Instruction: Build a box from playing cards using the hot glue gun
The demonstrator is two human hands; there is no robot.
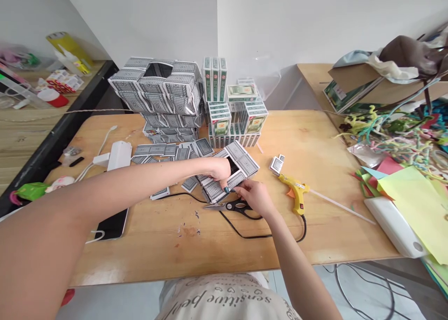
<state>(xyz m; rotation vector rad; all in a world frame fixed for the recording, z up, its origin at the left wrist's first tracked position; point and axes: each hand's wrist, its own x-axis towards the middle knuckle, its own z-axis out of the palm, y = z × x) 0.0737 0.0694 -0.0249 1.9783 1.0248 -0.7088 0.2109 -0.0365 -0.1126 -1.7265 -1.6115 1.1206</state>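
A box built from grey-backed playing cards (245,161) lies tilted on the table in front of me. My left hand (220,170) reaches into its dark square opening, the fingers hidden inside and the thumb outside against the wall. My right hand (255,195) pinches at the box's near right edge, fingertips close to the left thumb. Just below the box, black-handled scissors (234,207) rest on the wood. A yellow hot glue gun (297,196) with a clear glue stick lies to the right, its nozzle near a small folded-card piece (277,163).
Behind stand a tall stack of card boxes (164,93) and green playing-card packs (222,119). Loose cards (154,150) spread left of the box. A white power strip (119,155) and a dark tablet (112,224) lie left; coloured paper (409,198) and pipe cleaners (392,128) lie right.
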